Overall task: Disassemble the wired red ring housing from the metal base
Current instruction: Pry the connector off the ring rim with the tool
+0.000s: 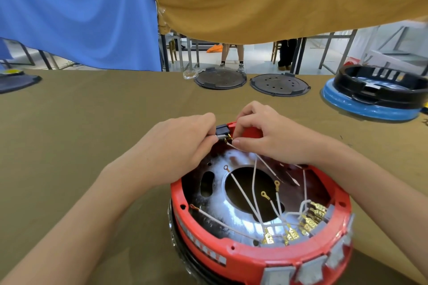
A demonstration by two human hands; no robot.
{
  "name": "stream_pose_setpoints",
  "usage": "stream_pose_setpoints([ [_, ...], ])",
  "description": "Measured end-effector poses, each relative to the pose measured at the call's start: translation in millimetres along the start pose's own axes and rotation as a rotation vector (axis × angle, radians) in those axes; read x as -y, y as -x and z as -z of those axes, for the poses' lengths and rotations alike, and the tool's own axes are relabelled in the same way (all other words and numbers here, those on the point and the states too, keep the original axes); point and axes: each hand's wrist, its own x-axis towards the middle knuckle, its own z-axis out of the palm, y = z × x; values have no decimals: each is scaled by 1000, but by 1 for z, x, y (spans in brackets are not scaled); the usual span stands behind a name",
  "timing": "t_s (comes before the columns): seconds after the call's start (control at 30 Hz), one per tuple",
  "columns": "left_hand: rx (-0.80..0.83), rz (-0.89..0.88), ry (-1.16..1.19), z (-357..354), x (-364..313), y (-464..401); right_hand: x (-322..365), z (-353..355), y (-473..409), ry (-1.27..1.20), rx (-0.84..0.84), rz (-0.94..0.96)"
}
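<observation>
the left hand (185, 143) pinches a small black connector (222, 131) at the far rim of the red ring housing (261, 254); the right hand (261, 134) pinches a white wire (231, 145) just beside it. nearer than both grips, loose white wires and gold terminals (308, 222) lie inside the ring over the shiny metal base (236, 217). beyond the grips, on the olive cloth-covered table (92, 146), sit two dark round lids (252, 81) and a black ring on a blue base (375, 92). hanging cloths hide most of the room.

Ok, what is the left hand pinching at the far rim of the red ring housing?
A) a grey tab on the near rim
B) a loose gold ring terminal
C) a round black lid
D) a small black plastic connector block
D: the left hand pinches the small black plastic connector block at the far rim of the red ring housing, with the right hand gripping the rim beside it.
</observation>
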Motion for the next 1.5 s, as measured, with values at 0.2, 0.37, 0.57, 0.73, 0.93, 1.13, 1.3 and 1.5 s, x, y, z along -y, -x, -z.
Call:
stream_pose_setpoints([
  [0.2,-12,13,21,0,-7,2,0,-1,1,6,-84,7],
  [0.37,-25,20,-54,1,-12,2,1,-3,1,60,-133,46],
  [0.57,-27,1,-49,1,-12,0,1,-2,1,45,-120,41],
  [0.73,-33,2,-36,2,-11,2,0,-2,1,32,-124,42],
  [0.93,-24,21,-82,-1,-12,1,1,-3,1,23,-121,45],
  [1.13,-47,-41,81,0,0,0,1,-4,0,39,-137,25],
  [1.3,-59,-66,167,-3,5,-1,0,-4,-1,56,-136,29],
  [1.5,-53,-58,156,-4,6,-4,-2,-3,-1,60,-123,40],
])
